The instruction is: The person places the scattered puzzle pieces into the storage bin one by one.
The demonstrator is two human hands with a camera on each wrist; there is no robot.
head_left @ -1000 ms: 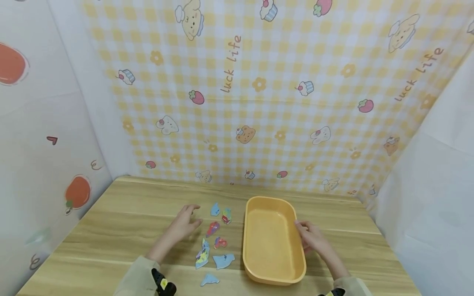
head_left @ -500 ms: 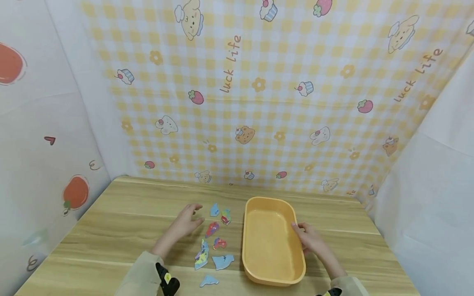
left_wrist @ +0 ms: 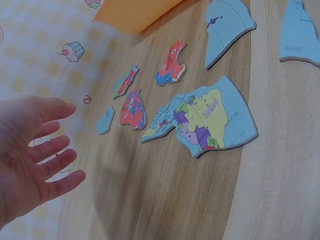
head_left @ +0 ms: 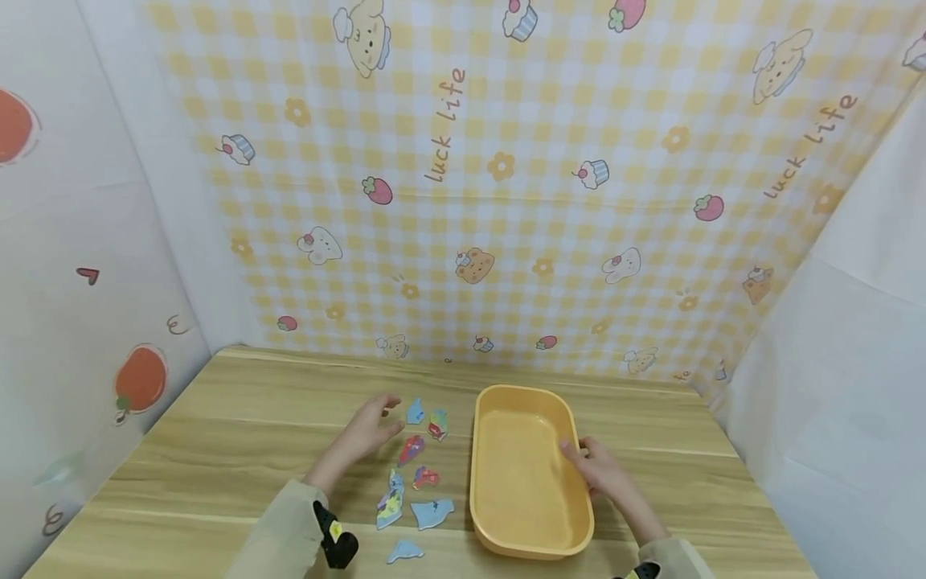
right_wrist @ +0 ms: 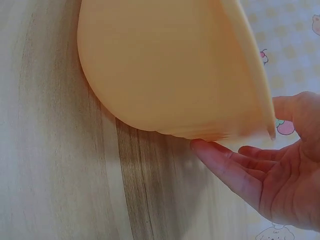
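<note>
Map puzzle pieces lie loose on the wooden table, among them a yellow-and-purple map piece (left_wrist: 200, 117), a red map piece (left_wrist: 171, 65) and a blue piece with a small dark animal figure (head_left: 432, 513). My left hand (head_left: 370, 426) hovers left of the farther pieces, with its fingers spread and nothing between them. In the left wrist view that hand (left_wrist: 35, 155) is apart from the pieces. My right hand (head_left: 600, 470) holds the right side of a yellow plastic basin (head_left: 531, 482), thumb over the rim, fingers against the outer wall. Nothing lies in the basin.
Behind the wooden table (head_left: 289, 386) hangs a yellow checked curtain (head_left: 463, 241) with cartoon prints. White cloth walls (head_left: 854, 386) stand at both sides. A small blue piece (head_left: 405, 552) lies closest to the table's front.
My left hand has shifted slightly right, toward the farther pieces. The right thumb has come farther over the basin's rim. The head view has turned slightly; pieces and basin look otherwise unmoved.
</note>
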